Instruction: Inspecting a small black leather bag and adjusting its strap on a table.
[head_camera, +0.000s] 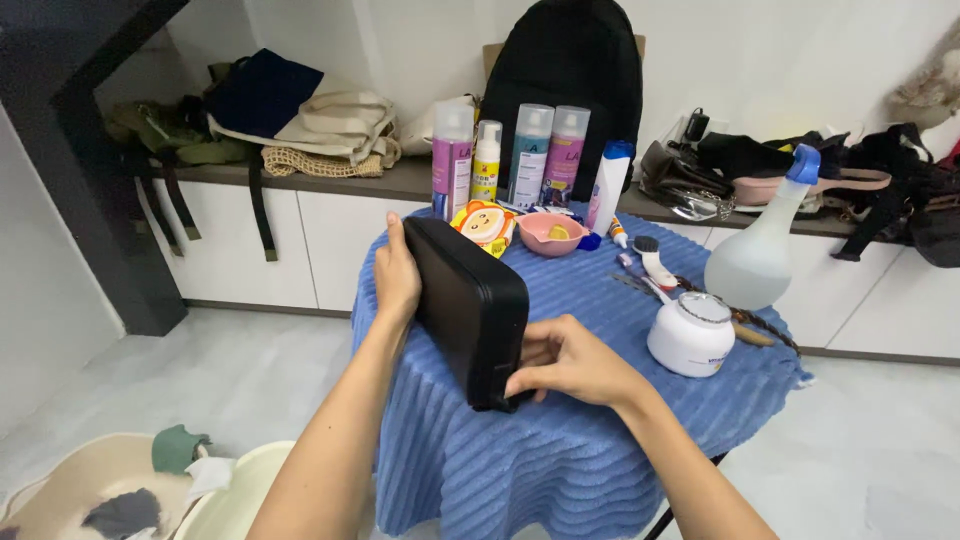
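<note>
I hold a black case (468, 305) standing on its edge on the blue cloth (560, 440) over a small table. My left hand (396, 277) grips its far side. My right hand (565, 362) pinches its near corner. A white jar (691, 335) sits near my right hand. A pink bowl (551, 234) sits behind the case.

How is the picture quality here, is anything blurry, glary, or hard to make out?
Head view: light is even and soft, with no harsh glare. The black case is so dark that its surface detail is lost where the right hand pinches its near corner; the left hand on its far end is sharp. The blue cloth shows crisp ribs. The edges bend slightly, and the basins at lower left look soft.
</note>
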